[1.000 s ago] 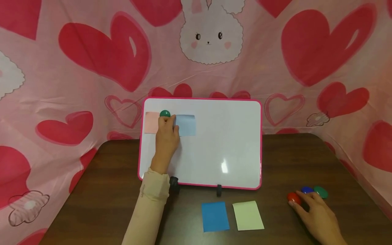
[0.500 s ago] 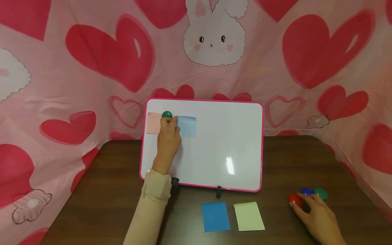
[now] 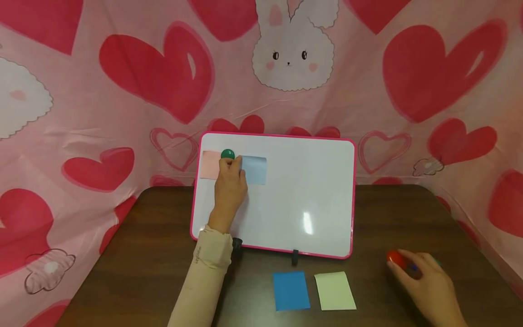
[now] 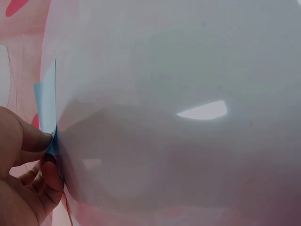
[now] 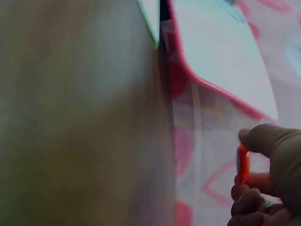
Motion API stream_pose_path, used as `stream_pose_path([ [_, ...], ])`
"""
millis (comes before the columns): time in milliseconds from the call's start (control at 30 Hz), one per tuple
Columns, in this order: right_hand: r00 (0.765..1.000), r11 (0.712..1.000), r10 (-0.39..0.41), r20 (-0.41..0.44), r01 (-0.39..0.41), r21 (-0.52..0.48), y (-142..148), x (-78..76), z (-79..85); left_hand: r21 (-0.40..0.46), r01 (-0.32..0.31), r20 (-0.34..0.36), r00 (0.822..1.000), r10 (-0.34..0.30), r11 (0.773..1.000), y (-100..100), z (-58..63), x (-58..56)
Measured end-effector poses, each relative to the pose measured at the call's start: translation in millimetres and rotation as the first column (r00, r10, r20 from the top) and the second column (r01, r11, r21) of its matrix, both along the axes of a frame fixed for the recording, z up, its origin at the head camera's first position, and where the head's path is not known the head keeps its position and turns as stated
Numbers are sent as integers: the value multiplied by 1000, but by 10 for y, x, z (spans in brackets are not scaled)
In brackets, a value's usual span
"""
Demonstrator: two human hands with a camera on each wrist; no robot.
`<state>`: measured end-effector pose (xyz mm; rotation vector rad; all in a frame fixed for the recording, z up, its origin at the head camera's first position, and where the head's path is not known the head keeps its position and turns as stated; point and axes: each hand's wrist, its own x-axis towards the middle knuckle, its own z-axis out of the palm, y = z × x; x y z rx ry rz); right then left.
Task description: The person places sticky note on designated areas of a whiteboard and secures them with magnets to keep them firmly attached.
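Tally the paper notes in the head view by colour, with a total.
Pink: 1, pink note on the whiteboard
Blue: 2, light blue note on the whiteboard, dark blue note on the table
Green: 1, pale green note on the table
Total: 4

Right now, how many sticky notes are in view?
4: a pink note on the whiteboard, a light blue note pinched there by the left hand, and a dark blue note and a pale green note on the table. The hand could hide another.
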<state>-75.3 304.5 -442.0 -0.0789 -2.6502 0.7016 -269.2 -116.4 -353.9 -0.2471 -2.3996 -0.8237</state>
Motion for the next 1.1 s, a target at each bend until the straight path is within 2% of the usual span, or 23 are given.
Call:
stream_pose_path([
  [100,992,1000,29,-125,-30,-2,-141,-82,126,-9,-6,-6,1000,6,1000,-7,-11,-1],
  [233,951,991,115,-287,-128,-28,-373,-234,319,-18,-10,-8,1000,10,1000,-25,-23,4],
  [367,914,975,191,-359,-219,-39,-646,-410,513,-16,-11,-16,1000,11,1000,-38,-23,13],
  [500,902,963,235,-363,-268,-43,-940,-608,631,-8,-9,-22,1000,8,1000,-38,-36,2],
  [633,886,943,285,-367,-327,-56,-1207,-801,626,-1,0,-20,1000,0,1000,-21,-52,-1],
  [700,869,930,316,-381,-363,-55,-1332,-893,610,-4,4,-24,1000,-4,1000,-20,-55,3],
  [867,858,902,377,-350,-425,-71,-1635,-1083,663,-12,-9,-40,999,8,1000,-30,-49,10],
  [967,861,900,393,-323,-432,-57,-1761,-1169,723,-10,-13,-43,999,13,1000,-30,-43,10],
  [1100,873,915,375,-312,-402,-26,-1842,-1228,780,-7,-5,-55,998,4,1000,-30,-37,20],
])
